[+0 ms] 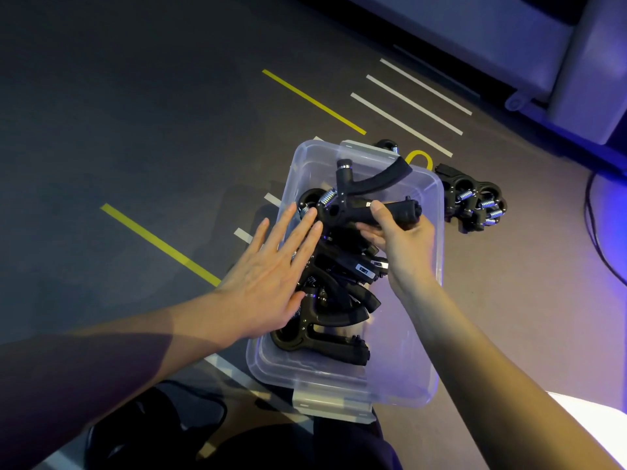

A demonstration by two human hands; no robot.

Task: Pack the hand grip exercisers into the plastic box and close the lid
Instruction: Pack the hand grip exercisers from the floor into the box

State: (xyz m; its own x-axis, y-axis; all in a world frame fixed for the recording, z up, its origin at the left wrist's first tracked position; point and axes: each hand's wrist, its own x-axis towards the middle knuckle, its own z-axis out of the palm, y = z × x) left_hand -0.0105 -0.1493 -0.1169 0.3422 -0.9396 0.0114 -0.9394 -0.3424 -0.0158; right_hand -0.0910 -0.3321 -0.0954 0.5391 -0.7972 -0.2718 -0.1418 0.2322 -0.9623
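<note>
Nearest the person, at about 6 o'clock, the clear plastic box [400,385] sits on the floor [135,130] with its latch end toward them, and no lid can be seen on it. Several black exercisers [325,344] already lie heaped inside, handles pointing mostly toward 3 o'clock. The left hand [271,279] comes in from 8 o'clock, fingers straight and spread, lying flat over the heap at the box's left wall, holding nothing. Just past it, the right hand [403,239] reaches in from 4 o'clock and has its thumb and fingers [375,206] wrapped around one handle of the held exerciser [359,205]. That handle runs roughly 9 to 3 o'clock across the box, while its other, curved handle rises toward 1 o'clock over the far rim. I would judge it must be tipped flatter to nest, the right hand being the one placed to do so. Farther off, at 2 o'clock outside the box, more loose exercisers [475,201] wait on the floor.
</note>
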